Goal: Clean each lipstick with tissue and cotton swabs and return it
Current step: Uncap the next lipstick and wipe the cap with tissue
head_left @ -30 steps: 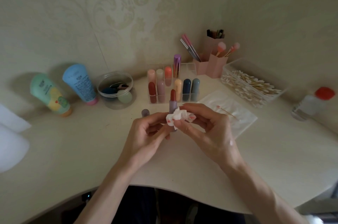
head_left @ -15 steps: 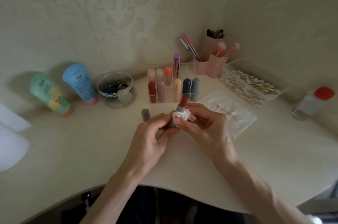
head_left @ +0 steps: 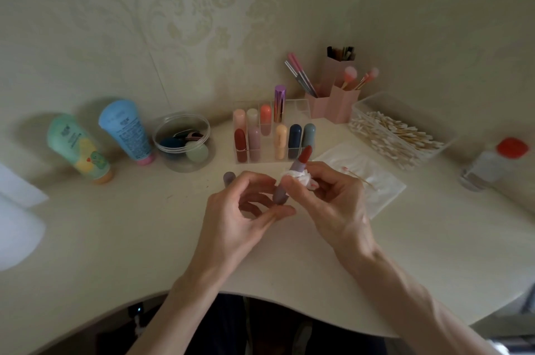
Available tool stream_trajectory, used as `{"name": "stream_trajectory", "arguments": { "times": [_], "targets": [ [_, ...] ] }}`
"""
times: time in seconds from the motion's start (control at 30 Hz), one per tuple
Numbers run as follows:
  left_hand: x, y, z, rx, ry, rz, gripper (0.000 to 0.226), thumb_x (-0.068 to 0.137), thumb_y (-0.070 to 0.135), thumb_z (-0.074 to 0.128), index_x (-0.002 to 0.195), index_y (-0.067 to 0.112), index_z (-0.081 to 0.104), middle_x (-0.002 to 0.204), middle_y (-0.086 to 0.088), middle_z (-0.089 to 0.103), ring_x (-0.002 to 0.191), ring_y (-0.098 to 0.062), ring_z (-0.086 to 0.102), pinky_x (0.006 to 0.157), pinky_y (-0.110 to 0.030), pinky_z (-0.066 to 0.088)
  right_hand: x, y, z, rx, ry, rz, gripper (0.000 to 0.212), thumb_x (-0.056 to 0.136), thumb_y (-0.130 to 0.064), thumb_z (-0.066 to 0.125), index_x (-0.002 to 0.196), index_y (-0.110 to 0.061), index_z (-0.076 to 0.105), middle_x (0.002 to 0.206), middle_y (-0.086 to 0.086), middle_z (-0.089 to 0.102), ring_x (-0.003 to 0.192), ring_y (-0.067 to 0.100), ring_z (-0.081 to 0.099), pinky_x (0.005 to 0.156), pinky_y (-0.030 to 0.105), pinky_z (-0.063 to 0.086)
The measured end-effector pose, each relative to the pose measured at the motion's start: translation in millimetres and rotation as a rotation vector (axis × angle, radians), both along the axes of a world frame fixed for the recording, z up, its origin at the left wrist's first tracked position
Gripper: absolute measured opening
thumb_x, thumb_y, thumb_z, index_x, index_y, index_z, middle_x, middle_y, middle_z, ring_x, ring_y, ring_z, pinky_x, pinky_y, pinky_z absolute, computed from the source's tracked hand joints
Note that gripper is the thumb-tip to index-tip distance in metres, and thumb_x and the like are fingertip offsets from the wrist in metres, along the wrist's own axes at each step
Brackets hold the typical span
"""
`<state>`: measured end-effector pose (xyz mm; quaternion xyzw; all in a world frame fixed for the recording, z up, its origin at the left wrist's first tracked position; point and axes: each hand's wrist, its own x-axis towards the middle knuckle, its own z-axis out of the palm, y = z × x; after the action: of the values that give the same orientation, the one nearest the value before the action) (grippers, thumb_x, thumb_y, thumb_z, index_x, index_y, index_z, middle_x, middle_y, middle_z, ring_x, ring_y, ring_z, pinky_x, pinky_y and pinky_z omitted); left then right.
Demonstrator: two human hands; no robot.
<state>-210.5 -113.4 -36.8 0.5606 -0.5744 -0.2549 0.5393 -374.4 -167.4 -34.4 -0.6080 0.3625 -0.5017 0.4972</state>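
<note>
The lipstick (head_left: 280,194) is up off the table (head_left: 115,224), between the two hands, just in front of the rack (head_left: 299,108). It's tilted so the tip leans up and to the right. The red bullet (head_left: 304,155) is wound well out of the mauve tube, and that's the bit to worry about: it's soft wax that smears and will snap if it gets pushed sideways. The tube itself looks like light, smooth, stiff plastic, so that's where I'd hold it, low on the base and well clear of the bullet.

That's pretty much what's happening. The left hand (head_left: 237,221) has its fingertips curled in and pinches the bottom of the tube between thumb and finger, though it looks like a fairly loose hold. The right hand (head_left: 338,204) has a crumpled tissue (head_left: 299,178) pinched around the collar, right under the bullet. The tissue is thin and floppy with red marks on it, so my guess is it only needs a light twist, not a squeeze.

The cap (head_left: 228,178) stands on the table just left of the left hand. It's small and probably easy to knock over. The rack holds a bunch of capped lipsticks, with a gap in the front row that I'm guessing is where this one belongs. To the right there's a flat sheet (head_left: 382,192) with a swab (head_left: 357,178) lying on it, and behind that the swab box (head_left: 405,111).
</note>
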Motion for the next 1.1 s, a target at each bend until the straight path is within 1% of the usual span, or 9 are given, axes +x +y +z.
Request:
{"name": "stream_trajectory", "arguments": {
  "times": [0.13,0.27,0.4,0.53,0.67,0.77,0.9,1.0,1.1],
  "targets": [
    [-1.2,0.8,0.0,-0.025,-0.029,0.056,0.027,0.072,0.03,0.091,0.088,0.014,0.077,0.082,0.013,0.078,0.077,-0.009,0.076,0.075,-0.022,0.059,0.2,0.6,-0.1,0.027,-0.005,0.015,0.005,0.093,-0.013,0.08,0.094,-0.008,0.08,0.092,0.009,0.078,0.09,0.028,0.074,0.086,0.045,0.058],
    [-1.6,1.3,-0.2,0.013,0.055,0.01,0.018,0.076,0.023,0.087,0.087,0.014,0.076,0.085,0.013,0.079,0.081,-0.006,0.077,0.08,-0.019,0.058,-1.2,0.6,0.1,0.028,-0.045,0.053,0.015,0.091,-0.012,0.08,0.102,-0.003,0.079,0.097,0.011,0.078,0.092,0.026,0.074,0.088,0.04,0.059],
    [1.8,-0.5,-1.5,0.073,0.182,-0.086,0.011,0.083,0.01,0.08,0.091,0.012,0.073,0.085,0.003,0.079,0.083,-0.014,0.078,0.082,-0.025,0.06,-3.2,-0.1,0.4,0.022,-0.061,0.104,0.021,0.088,-0.01,0.08,0.106,0.001,0.078,0.102,0.012,0.078,0.096,0.025,0.075,0.091,0.038,0.061],
    [7.4,-2.3,-1.9,0.129,0.158,-0.228,0.013,0.095,-0.006,0.065,0.099,0.006,0.07,0.084,-0.002,0.077,0.082,-0.016,0.075,0.08,-0.02,0.056,-4.3,-0.4,-0.2,0.036,-0.059,0.16,0.021,0.087,-0.007,0.08,0.106,0.003,0.077,0.094,0.016,0.078,0.086,0.033,0.076,0.084,0.041,0.063],
    [7.4,-2.0,-1.5,0.133,0.143,-0.297,0.011,0.101,0.001,0.06,0.107,0.006,0.067,0.092,-0.001,0.075,0.085,-0.016,0.07,0.083,-0.022,0.054,-3.4,-0.2,1.1,0.028,-0.04,0.112,0.018,0.087,-0.01,0.081,0.101,0.001,0.078,0.086,0.012,0.078,0.078,0.025,0.076,0.076,0.034,0.061],
    [2.3,-2.3,1.5,0.109,0.175,-0.269,0.02,0.095,0.017,0.07,0.114,0.012,0.068,0.099,-0.002,0.077,0.093,-0.019,0.073,0.088,-0.03,0.058,-2.1,0.0,3.3,0.042,-0.029,0.03,0.015,0.089,-0.017,0.081,0.098,-0.005,0.08,0.084,0.011,0.079,0.08,0.024,0.076,0.077,0.032,0.06],
    [-4.5,-3.6,2.9,0.065,0.142,-0.052,0.035,0.071,0.024,0.089,0.097,0.012,0.069,0.087,0.003,0.077,0.082,-0.021,0.075,0.079,-0.03,0.06,-0.4,1.5,3.5,0.108,-0.047,0.019,0.017,0.089,-0.022,0.081,0.096,-0.007,0.081,0.089,0.013,0.079,0.086,0.034,0.075,0.083,0.046,0.059],
    [-2.6,-2.4,-0.4,0.048,0.128,-0.037,0.023,0.075,0.025,0.086,0.087,0.015,0.069,0.085,0.004,0.078,0.081,-0.017,0.077,0.079,-0.027,0.06,0.0,3.6,4.5,0.123,-0.053,0.038,0.017,0.087,-0.019,0.082,0.096,-0.005,0.081,0.09,0.011,0.08,0.086,0.023,0.076,0.084,0.038,0.06],
    [1.2,-1.6,-3.4,0.072,0.121,-0.108,0.011,0.086,0.014,0.079,0.091,0.015,0.069,0.085,0.004,0.079,0.084,-0.013,0.078,0.084,-0.027,0.06,-0.6,3.7,4.9,0.111,-0.056,0.073,0.019,0.085,-0.015,0.082,0.098,-0.002,0.08,0.09,0.01,0.08,0.084,0.017,0.076,0.079,0.026,0.059]
  ]
}}
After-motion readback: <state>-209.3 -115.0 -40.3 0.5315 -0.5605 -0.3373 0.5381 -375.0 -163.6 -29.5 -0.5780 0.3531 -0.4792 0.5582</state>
